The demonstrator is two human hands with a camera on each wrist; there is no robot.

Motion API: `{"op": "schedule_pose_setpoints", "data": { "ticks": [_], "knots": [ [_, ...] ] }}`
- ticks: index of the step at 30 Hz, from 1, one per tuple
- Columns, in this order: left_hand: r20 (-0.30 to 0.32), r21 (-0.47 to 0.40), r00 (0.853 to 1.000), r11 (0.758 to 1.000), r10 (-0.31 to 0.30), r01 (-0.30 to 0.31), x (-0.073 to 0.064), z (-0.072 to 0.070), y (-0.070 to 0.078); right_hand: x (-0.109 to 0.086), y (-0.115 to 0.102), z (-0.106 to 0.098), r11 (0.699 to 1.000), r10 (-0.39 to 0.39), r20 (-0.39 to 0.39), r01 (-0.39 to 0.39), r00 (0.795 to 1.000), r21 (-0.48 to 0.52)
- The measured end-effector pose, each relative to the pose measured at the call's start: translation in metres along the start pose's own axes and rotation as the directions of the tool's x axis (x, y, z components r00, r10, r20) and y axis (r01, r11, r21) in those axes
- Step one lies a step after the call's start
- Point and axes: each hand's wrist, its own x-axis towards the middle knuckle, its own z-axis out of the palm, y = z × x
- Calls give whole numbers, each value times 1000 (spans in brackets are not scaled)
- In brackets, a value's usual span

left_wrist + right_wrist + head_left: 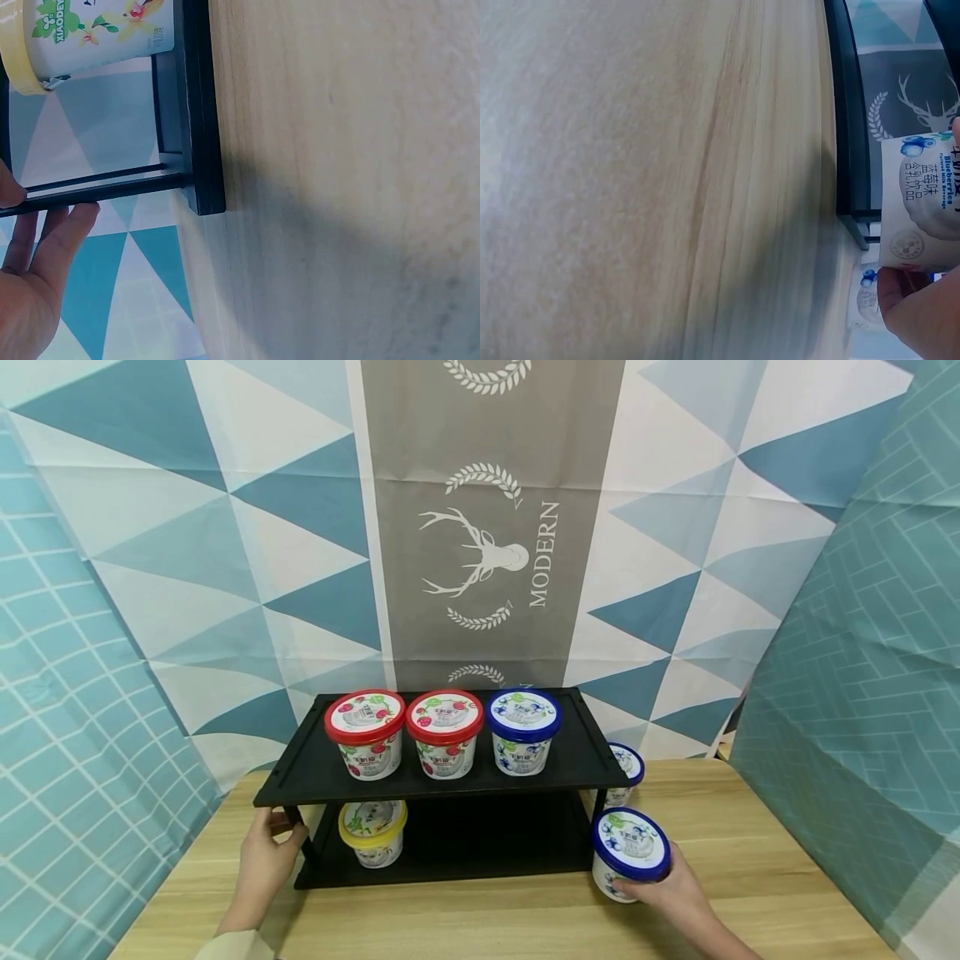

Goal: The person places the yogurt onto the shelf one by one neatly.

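Note:
A black two-tier shelf (480,787) stands on the table. My left hand (268,852) is at its left side; in the left wrist view the thumb and fingers pinch the thin side post (112,187). My right hand (671,893) grips a blue-lidded blueberry cup (632,847) at the front right corner of the shelf. This cup looks upright; whether it touches the table I cannot tell. On the top tier sit two red-lidded cups (365,735) and one blue-lidded cup (522,732). A yellow-lidded cup (373,835) is at the left of the lower tier.
Another blue-lidded cup (625,768) stands beside the shelf's right side, partly hidden behind it. The wooden table (450,927) extends in front and to both sides. A patterned cloth (487,527) hangs behind, with blue cloth at the sides.

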Motion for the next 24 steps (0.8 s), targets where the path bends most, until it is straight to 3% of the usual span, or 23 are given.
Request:
{"op": "schedule_pose_setpoints", "data": {
  "ticks": [24],
  "knots": [
    [-7,-4,1000,1000,11,-11,0,1,0,-2,-9,23,999,-48,-11,49,999,11]
  ]
}}
